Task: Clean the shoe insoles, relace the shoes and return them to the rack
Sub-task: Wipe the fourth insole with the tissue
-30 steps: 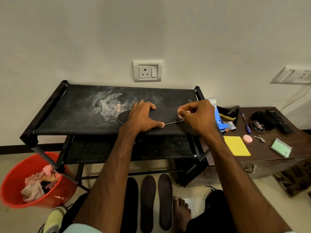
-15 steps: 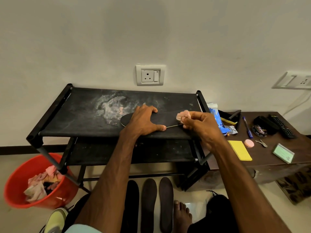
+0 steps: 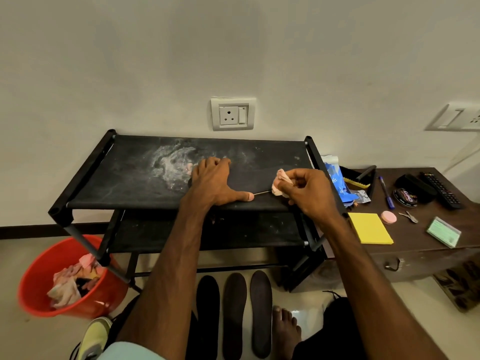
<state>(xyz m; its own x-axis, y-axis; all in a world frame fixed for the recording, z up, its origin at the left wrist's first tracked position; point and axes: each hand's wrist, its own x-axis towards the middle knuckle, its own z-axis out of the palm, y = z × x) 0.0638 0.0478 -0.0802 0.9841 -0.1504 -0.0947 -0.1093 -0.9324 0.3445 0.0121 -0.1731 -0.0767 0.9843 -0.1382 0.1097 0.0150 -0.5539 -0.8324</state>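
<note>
Left hand stays spread, pinning the insole on the rack top; right hand, pinching the pink wad, rolls it into view, so wiping looks unfinished

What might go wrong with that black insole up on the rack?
1. The flat black insole lies near the front edge of the black fabric rack shelf, pinned only by the flat left hand. A hard rub might slide it off onto the floor.
2. A white powdery smear sits right beside it and may get onto it.
3. The right hand only pinches the crumpled pink wipe, so it could drop.
</note>
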